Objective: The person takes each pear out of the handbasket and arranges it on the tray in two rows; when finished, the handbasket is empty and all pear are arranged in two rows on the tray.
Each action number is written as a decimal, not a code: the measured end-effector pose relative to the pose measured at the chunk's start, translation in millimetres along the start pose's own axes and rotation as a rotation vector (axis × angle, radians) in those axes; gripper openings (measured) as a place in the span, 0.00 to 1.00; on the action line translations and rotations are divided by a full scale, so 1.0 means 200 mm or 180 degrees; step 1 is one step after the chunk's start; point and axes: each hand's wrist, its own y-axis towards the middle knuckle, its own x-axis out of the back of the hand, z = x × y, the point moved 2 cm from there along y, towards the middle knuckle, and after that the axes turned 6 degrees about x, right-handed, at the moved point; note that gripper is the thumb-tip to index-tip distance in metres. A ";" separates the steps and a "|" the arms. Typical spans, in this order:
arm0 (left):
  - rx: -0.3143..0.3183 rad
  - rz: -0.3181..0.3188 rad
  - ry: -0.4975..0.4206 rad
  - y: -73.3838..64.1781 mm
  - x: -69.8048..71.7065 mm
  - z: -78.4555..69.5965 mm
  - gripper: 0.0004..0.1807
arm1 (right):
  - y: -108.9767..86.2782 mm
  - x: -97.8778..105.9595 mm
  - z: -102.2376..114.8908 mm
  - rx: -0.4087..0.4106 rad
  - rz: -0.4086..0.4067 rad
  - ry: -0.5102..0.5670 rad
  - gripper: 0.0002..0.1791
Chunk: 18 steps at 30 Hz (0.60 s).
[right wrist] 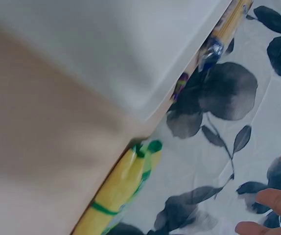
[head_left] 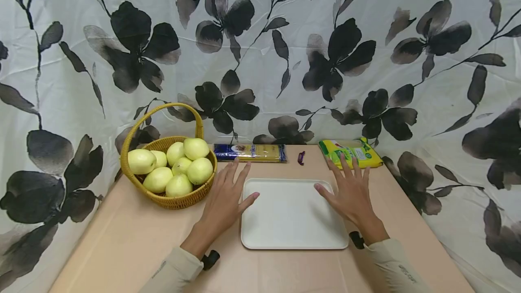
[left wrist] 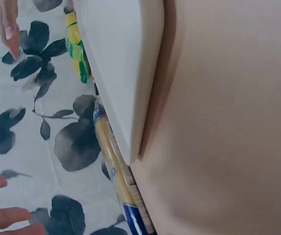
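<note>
A white rectangular tray [head_left: 295, 216] lies on the table between my two hands. My left hand [head_left: 224, 202], fingers spread, hovers by the tray's left side and holds nothing. Over its right side is my right hand [head_left: 351, 193], also with spread fingers and nothing in them. Left of my left hand stands a yellow wicker basket [head_left: 179, 201] with a tall handle, filled with several pale green round fruits [head_left: 179, 186]. Beyond the tray lie a blue and gold pack of spaghetti [head_left: 252, 153], a small purple wrapped candy [head_left: 300, 158] and a yellow-green packet [head_left: 366, 155].
The table [head_left: 293, 272] has a light peach surface. A white cloth with dark flowers [head_left: 277, 71] hangs behind it and at the sides. Each wrist bears a small black camera strap [head_left: 210, 260]. The packs lie along the table's far edge.
</note>
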 end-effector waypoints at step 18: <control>0.0721 -0.1282 -0.0793 -0.20 0.17 0.28 0.44 | 0.11 -0.01 0.31 0.0516 -0.0717 0.0741 0.47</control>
